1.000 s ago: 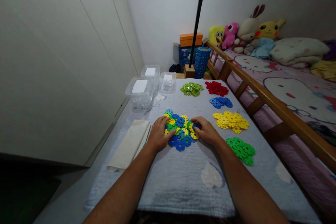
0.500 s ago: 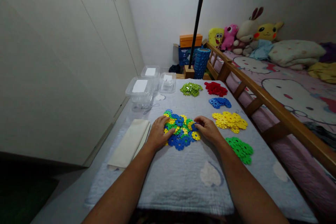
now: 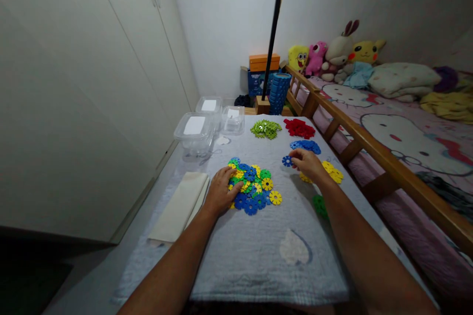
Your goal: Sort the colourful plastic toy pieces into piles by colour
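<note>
A mixed pile of blue, green and yellow snowflake discs (image 3: 251, 205) lies mid-table. My left hand (image 3: 221, 189) rests on the pile's left side, fingers spread over some discs. Raised off the cloth, my right hand (image 3: 308, 163) pinches a blue snowflake disc (image 3: 287, 161) by its edge. Just beyond that hand is a blue disc pile (image 3: 307, 146). The yellow disc pile (image 3: 333, 171) and the green disc pile (image 3: 320, 205) are partly hidden by my right hand and arm. Farther back sit a red pile (image 3: 299, 128) and a light green pile (image 3: 266, 129).
Clear plastic boxes (image 3: 194, 133) with white labels stand at the back left. A folded cream cloth (image 3: 180, 206) lies left of my left hand. Along the right runs a wooden bed rail (image 3: 354, 133). Behind the table rises a black pole (image 3: 271, 39).
My right hand has lifted a blue snowflake disc from the mixed pile and carried it right and away from me, towards the blue pile. My left hand stays on the mixed pile.
</note>
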Demonstrator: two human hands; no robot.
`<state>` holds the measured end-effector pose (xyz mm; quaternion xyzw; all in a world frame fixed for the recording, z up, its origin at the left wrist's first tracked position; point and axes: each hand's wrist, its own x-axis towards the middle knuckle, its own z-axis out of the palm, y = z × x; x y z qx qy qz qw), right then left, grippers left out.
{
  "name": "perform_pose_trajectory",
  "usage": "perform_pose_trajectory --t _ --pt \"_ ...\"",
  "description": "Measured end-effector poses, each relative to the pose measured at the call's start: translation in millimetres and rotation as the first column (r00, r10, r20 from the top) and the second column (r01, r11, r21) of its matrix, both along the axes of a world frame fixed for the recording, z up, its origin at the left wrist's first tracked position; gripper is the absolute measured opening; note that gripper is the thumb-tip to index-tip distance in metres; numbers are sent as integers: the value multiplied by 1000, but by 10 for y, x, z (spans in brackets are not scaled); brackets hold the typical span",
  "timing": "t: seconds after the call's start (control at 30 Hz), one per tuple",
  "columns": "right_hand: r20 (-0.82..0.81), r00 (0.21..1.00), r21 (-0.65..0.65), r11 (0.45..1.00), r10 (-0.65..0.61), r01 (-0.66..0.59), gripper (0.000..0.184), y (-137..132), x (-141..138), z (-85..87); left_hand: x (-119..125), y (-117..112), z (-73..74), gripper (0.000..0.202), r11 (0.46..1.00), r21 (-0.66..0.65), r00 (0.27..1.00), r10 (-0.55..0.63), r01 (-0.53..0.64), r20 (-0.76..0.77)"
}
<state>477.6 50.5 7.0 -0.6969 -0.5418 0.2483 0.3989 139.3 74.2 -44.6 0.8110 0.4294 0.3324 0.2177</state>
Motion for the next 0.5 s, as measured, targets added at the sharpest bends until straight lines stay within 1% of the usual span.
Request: perform_pose_trajectory --t 0.03,0.1,0.13,0.2,0.27,0.33,0.4,0.5 --pt "1 997 11 997 -71 71 15 75 123 -2 1 0 1 40 1000 -2 1000 2 -2 -4" --pt "23 973 45 973 -229 228 7 219 361 -15 2 0 3 39 1000 -2 1000 2 -2 -9" --pt "25 961 53 960 -277 275 5 284 468 -25 1 1 3 39 1000 -2 1000 1 -1 -10" --pt "-23 933 35 932 -359 360 12 395 644 -51 -1 4 -2 39 1000 -1 1000 -3 3 -14" --pt "-100 905 -4 910 -413 414 20 483 763 -86 -3 9 -10 39 1000 -3 1000 -1 1 -19" --pt "-152 884 -28 896 -442 444 26 551 836 -125 -5 12 -17 39 1000 -4 1000 0 0 -20" --pt "-159 880 -25 893 -447 449 29 599 884 -161 -7 12 -18 38 1000 -1 1000 2 -2 -13" --pt "-139 892 1 901 -430 434 28 627 938 -192 -7 6 -9 38 1000 -4 1000 0 0 -4"
